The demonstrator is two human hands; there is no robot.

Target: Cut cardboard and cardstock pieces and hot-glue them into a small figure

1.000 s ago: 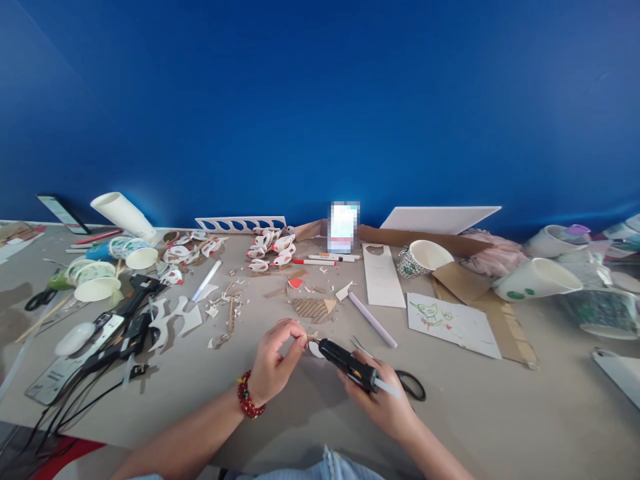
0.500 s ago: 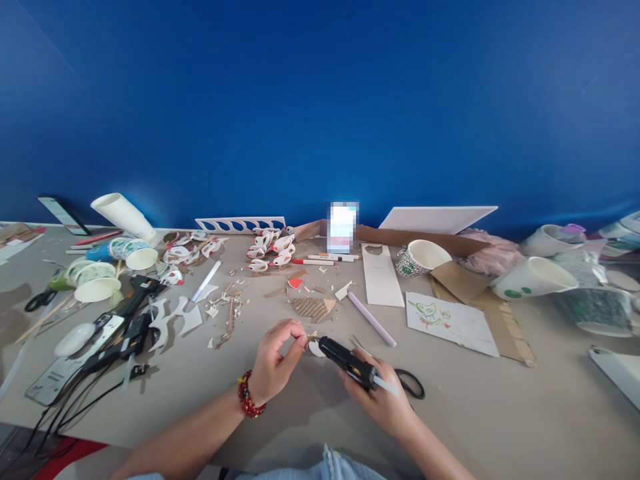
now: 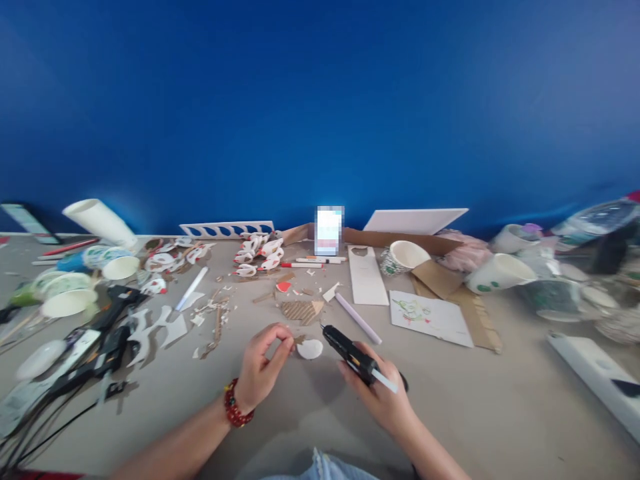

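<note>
My right hand (image 3: 377, 387) is wrapped round a black hot glue gun (image 3: 350, 352), with a pale glue stick poking out of its back end and its nozzle pointing up and left. Thumb and fingertips of my left hand (image 3: 267, 357) pinch a small brown cardboard piece (image 3: 299, 341). Beside those fingertips lies a round white piece (image 3: 310, 349); whether the two are joined I cannot tell. The nozzle stands apart from both. Just beyond is a striped corrugated cardboard piece (image 3: 299, 311). Black scissors (image 3: 404, 381) are mostly hidden behind my right hand.
Several white bird-like cutouts (image 3: 260, 250) stand at the back, near markers (image 3: 307, 265). Cardboard scraps (image 3: 217, 317) litter the left middle. Further left are a power strip (image 3: 75, 360), cables and another glue gun (image 3: 110, 353). Paper cups (image 3: 409, 257) and a drawing (image 3: 427, 317) lie right.
The glue gun has moved away from the small cardboard piece, so the round white piece now shows fully. The whole view has shifted, with table items appearing further left.
</note>
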